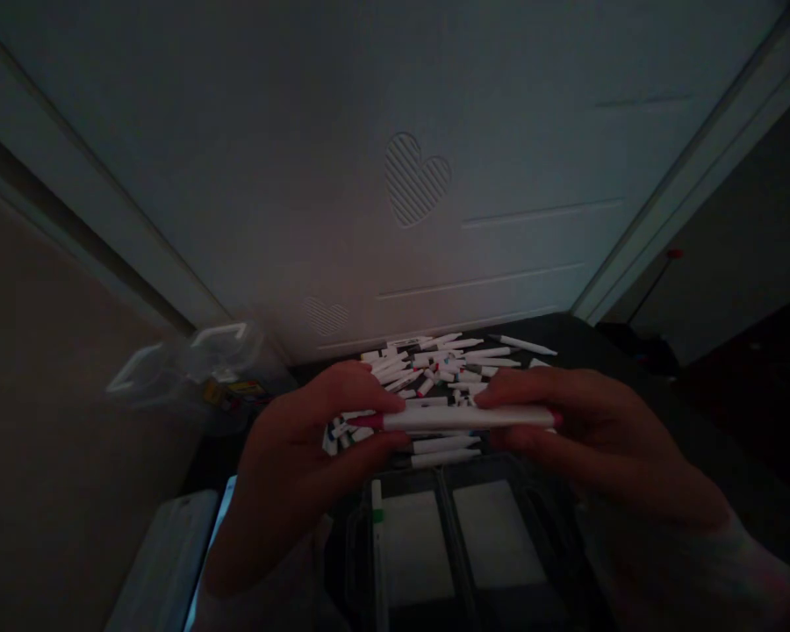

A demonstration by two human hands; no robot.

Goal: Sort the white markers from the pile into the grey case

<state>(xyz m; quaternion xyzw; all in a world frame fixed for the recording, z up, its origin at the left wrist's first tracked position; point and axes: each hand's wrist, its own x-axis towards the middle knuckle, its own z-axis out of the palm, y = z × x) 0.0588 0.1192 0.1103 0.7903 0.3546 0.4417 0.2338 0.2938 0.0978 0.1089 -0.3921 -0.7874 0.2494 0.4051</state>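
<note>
A white marker (pixel 448 418) with a pinkish-red tip at its left and a red end at its right lies level between my hands. My left hand (pixel 303 439) pinches it near the left end, thumb and fingers closed on the barrel. On the right part of the barrel, my right hand (pixel 585 430) grips the same marker. Behind and below it spreads a loose pile of white markers and caps (pixel 434 360), partly hidden by my hands. Nearest me sits a dark case (pixel 446 509) with two compartments; a white marker with a green band (pixel 377 544) stands along its left side.
A clear plastic container (pixel 224 360) with colourful contents stands at the left. A pale flat object with a lit blue edge (pixel 171 553) lies at lower left. Ahead rises a white door-like panel (pixel 303 175) with heart reliefs. The scene is dim.
</note>
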